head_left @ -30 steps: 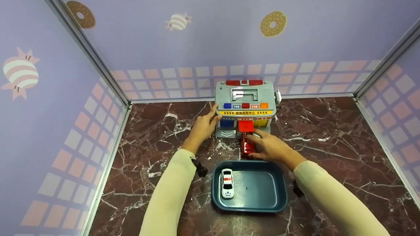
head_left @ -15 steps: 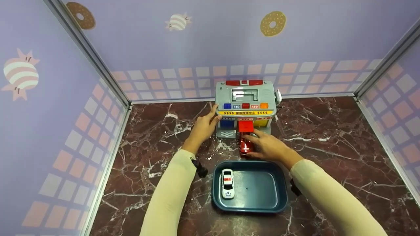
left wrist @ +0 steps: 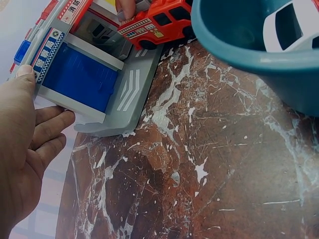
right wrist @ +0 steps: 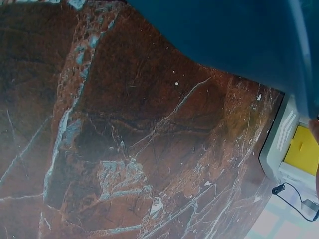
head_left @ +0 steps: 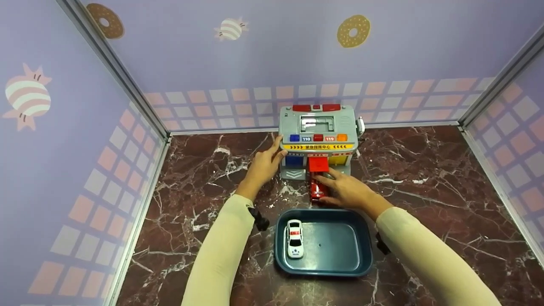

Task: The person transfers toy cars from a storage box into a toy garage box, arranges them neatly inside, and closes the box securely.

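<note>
A grey toy rescue station (head_left: 317, 123) stands by the back wall, with a blue door (left wrist: 79, 77), a raised red door (head_left: 318, 163) and a yellow door (right wrist: 302, 149). My left hand (head_left: 262, 168) rests against its left front corner, fingertips touching the side. My right hand (head_left: 350, 189) holds a red toy fire truck (head_left: 318, 191) by its sides, with one end of the truck under the raised red door. The left wrist view shows the truck (left wrist: 164, 22) over the station's grey front ramp. The right wrist view shows only a sliver of the right hand.
Just in front of the station is a dark teal tray (head_left: 365, 255), its rim close to the truck's outer end. A white toy police car (head_left: 295, 239) lies in the tray's left part. A cord (right wrist: 294, 206) hangs at the station's right side. Patterned panels enclose the marble-look surface.
The fire truck has slid a little farther in under the red door and slightly left, the right hand moving with it. The left hand, tray and police car look unmoved.
</note>
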Demonstrator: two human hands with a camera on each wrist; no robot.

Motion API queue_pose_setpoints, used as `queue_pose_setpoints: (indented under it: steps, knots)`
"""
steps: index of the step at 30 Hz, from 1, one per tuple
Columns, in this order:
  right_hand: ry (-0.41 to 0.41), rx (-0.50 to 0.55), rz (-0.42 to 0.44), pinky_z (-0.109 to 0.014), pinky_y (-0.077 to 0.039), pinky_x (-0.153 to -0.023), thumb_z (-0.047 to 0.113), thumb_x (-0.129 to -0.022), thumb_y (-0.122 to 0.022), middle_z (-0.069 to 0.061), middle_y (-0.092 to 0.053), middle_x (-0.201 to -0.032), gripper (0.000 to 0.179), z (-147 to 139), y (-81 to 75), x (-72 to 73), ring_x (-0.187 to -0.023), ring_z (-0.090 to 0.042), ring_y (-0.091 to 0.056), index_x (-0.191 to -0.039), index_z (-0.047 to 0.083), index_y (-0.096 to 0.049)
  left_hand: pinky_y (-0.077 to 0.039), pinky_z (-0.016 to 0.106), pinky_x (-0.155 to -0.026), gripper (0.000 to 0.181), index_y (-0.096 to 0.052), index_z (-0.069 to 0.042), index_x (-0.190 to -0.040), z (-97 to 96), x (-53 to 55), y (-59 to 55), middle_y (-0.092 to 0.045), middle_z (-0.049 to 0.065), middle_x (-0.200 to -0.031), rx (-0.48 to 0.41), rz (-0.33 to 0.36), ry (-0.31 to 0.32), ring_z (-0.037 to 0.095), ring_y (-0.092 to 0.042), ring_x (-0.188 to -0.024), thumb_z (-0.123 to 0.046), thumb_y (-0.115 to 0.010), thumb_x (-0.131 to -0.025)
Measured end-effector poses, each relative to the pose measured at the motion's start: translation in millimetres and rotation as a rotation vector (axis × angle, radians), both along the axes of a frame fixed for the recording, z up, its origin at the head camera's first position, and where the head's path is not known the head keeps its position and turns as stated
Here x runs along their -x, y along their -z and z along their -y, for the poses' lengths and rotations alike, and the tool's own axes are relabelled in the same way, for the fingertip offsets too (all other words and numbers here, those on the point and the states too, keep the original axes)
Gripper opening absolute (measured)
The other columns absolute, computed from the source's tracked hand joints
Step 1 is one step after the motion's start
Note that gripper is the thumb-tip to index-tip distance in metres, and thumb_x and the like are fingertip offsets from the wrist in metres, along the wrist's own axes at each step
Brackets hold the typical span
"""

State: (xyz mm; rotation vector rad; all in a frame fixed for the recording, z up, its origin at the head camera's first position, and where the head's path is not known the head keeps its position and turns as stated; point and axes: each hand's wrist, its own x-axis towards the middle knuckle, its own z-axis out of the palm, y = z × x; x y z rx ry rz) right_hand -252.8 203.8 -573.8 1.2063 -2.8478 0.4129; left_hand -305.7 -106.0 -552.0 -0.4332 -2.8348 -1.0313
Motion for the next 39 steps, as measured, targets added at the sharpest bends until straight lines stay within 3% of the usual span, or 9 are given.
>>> queue_pose_setpoints:
  steps: [4, 11, 19, 25, 32, 39]
  knots:
    - [0.006, 0.000, -0.011, -0.066, -0.060, -0.103, 0.046, -0.099, -0.083, -0.031, -0.057, -0.151, 0.073, 0.5, 0.1, -0.5, -0.119, -0.054, -0.072, -0.161, 0.016, -0.059, -0.061, 0.060, -0.103, 0.066, -0.038, -0.025, -0.174, 0.5, -0.5, 0.1, -0.059, 0.011, -0.069, -0.004, -0.004, 0.007, 0.038, -0.069, -0.077, -0.050, -0.053, -0.115]
    - [0.013, 0.003, -0.021, -0.066, -0.060, -0.102, 0.045, -0.100, -0.083, -0.030, -0.058, -0.151, 0.072, 1.7, 1.0, 0.3, -0.118, -0.053, -0.073, -0.161, 0.017, -0.058, -0.060, 0.060, -0.104, 0.067, -0.036, -0.025, -0.175, 0.6, 0.8, 0.1, -0.047, 0.001, -0.064, -0.004, -0.001, 0.014, 0.033, -0.063, -0.074, -0.049, -0.053, -0.115]
    - [0.036, 0.008, -0.026, -0.065, -0.061, -0.101, 0.043, -0.100, -0.083, -0.030, -0.056, -0.153, 0.072, 2.6, 1.9, 1.1, -0.119, -0.054, -0.072, -0.162, 0.017, -0.058, -0.061, 0.061, -0.102, 0.066, -0.038, -0.025, -0.174, 0.4, 1.4, 1.7, -0.051, 0.003, -0.068, -0.017, -0.015, 0.012, 0.036, -0.066, -0.076, -0.048, -0.054, -0.114]
    - [0.035, 0.021, -0.051, -0.064, -0.059, -0.107, 0.041, -0.098, -0.086, -0.031, -0.053, -0.160, 0.073, 1.6, 2.4, 2.8, -0.128, -0.053, -0.070, -0.162, 0.017, -0.058, -0.061, 0.060, -0.099, 0.065, -0.037, -0.027, -0.174, 0.7, 1.8, 2.9, -0.045, 0.000, -0.064, -0.027, -0.008, 0.011, 0.029, -0.058, -0.068, -0.050, -0.053, -0.115]
    - [0.014, 0.029, -0.148, -0.063, -0.058, -0.110, 0.038, -0.098, -0.086, -0.031, -0.052, -0.161, 0.071, 0.0, 9.2, 3.7, -0.137, -0.053, -0.065, -0.160, 0.015, -0.060, -0.061, 0.058, -0.094, 0.068, -0.035, -0.028, -0.175, 0.0, 0.9, 3.1, -0.041, -0.002, -0.063, -0.016, 0.005, 0.008, 0.025, -0.049, -0.062, -0.053, -0.051, -0.114]
    - [-0.017, 0.044, -0.280, -0.063, -0.061, -0.104, 0.035, -0.098, -0.086, -0.035, -0.059, -0.153, 0.061, -0.7, 16.5, 0.8, -0.131, -0.053, -0.068, -0.152, 0.015, -0.068, -0.061, 0.059, -0.096, 0.068, -0.035, -0.027, -0.175, -0.2, 0.1, 2.8, -0.050, 0.004, -0.066, -0.007, 0.001, 0.008, 0.028, -0.056, -0.069, -0.052, -0.051, -0.115]
